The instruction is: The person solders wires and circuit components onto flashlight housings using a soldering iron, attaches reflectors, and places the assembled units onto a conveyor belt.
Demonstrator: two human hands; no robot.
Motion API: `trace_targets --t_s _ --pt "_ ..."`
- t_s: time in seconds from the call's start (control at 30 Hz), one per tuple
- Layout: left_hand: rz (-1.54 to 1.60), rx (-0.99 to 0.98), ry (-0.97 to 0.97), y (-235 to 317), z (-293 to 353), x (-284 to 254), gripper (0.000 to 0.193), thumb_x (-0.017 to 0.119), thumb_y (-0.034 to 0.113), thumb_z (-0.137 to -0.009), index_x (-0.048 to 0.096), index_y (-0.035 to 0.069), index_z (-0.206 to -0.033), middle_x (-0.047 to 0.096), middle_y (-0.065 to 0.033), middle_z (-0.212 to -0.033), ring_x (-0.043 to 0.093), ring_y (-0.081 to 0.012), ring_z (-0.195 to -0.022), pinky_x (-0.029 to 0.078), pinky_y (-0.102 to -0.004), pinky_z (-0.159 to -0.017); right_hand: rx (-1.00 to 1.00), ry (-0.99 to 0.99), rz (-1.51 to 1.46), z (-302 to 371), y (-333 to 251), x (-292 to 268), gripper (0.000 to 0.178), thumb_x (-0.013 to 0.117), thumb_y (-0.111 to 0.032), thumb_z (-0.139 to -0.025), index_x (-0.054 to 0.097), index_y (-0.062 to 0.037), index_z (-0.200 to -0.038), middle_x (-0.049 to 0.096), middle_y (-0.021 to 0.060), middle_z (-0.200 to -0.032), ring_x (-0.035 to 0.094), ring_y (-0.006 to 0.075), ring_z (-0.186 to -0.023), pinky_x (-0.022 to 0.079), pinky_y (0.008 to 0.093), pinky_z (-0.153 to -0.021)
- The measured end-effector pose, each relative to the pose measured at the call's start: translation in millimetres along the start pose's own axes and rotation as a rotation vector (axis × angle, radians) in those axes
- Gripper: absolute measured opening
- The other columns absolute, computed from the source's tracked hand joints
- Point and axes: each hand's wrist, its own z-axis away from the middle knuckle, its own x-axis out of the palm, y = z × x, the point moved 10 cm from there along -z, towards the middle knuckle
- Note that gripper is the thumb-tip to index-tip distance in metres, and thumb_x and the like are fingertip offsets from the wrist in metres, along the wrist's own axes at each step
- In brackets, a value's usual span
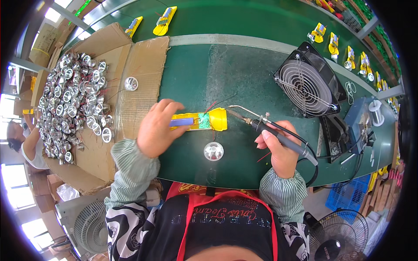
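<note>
My left hand (pixel 157 129) grips the left end of a yellow flashlight housing (pixel 219 119) lying on the green bench. Inside the housing sit a purple battery (pixel 182 122) and a green circuit board (pixel 203 121), with thin red and black wires sticking out. In my right hand (pixel 281 150) is a soldering iron (pixel 278 137) with a thin curved metal tube fixed along it. Its tip points left, close to the housing's wide open end; contact cannot be made out. A shiny reflector cup (pixel 214 151) lies just below the housing, nearer to me.
On the left, a cardboard box (pixel 146 65) holds many reflectors; one loose reflector (pixel 131 83) rests on its flap. A square black fan (pixel 305 85) stands at the right, beside a blue soldering station (pixel 355 119) and solder spool (pixel 375 113). Yellow housings (pixel 165 21) lie on the green belt behind.
</note>
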Motion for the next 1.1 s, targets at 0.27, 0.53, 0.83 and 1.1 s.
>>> trace_targets --t_s 0.27,0.53,0.83,1.1 --pt "-0.206 0.086 -0.262 -20.3 -7.9 14.4 0.046 0.072 0.020 -0.067 0.057 0.006 -0.108 0.055 -0.0120 -0.098 0.054 -0.0307 -0.092 0.045 -0.0395 -0.081 -0.024 -0.001 -0.032 -5.5 -3.4 -3.7 0.015 0.060 0.001 -0.082 0.053 0.0054 -0.093 0.064 0.0135 -0.075 0.064 0.0160 -0.066 0.054 0.0257 -0.058" --pt "-0.286 0.010 -0.232 1.7 -188.9 54.7 0.043 0.067 0.036 -0.073 0.062 0.003 -0.101 0.058 -0.0183 -0.099 0.057 -0.0321 -0.094 0.046 -0.0407 -0.081 -0.013 0.110 -0.057 -7.5 1.3 -26.9 0.017 0.060 0.002 -0.080 0.052 0.0054 -0.094 0.063 0.0148 -0.075 0.064 0.0174 -0.062 0.054 0.0263 -0.057" --pt "0.598 0.157 -0.130 43.0 -334.9 98.0 0.076 0.061 0.038 -0.082 0.025 0.005 -0.141 0.043 -0.0236 -0.133 0.048 -0.0333 -0.118 0.041 -0.0362 -0.096 0.083 0.185 -0.064 -16.8 16.7 -34.4 0.019 0.063 0.001 -0.079 0.052 0.0063 -0.095 0.063 0.0160 -0.076 0.064 0.0192 -0.064 0.055 0.0270 -0.058" --pt "-0.692 -0.500 0.234 -136.7 -280.6 -23.9 0.075 0.069 0.031 -0.074 0.029 0.032 -0.137 0.046 -0.0066 -0.130 0.051 -0.0356 -0.111 0.044 -0.0561 -0.084 0.072 0.125 -0.092 -20.6 17.8 -32.3 0.019 0.066 -0.003 -0.080 0.056 0.0045 -0.094 0.065 0.0124 -0.082 0.065 0.0151 -0.070 0.054 0.0250 -0.061"
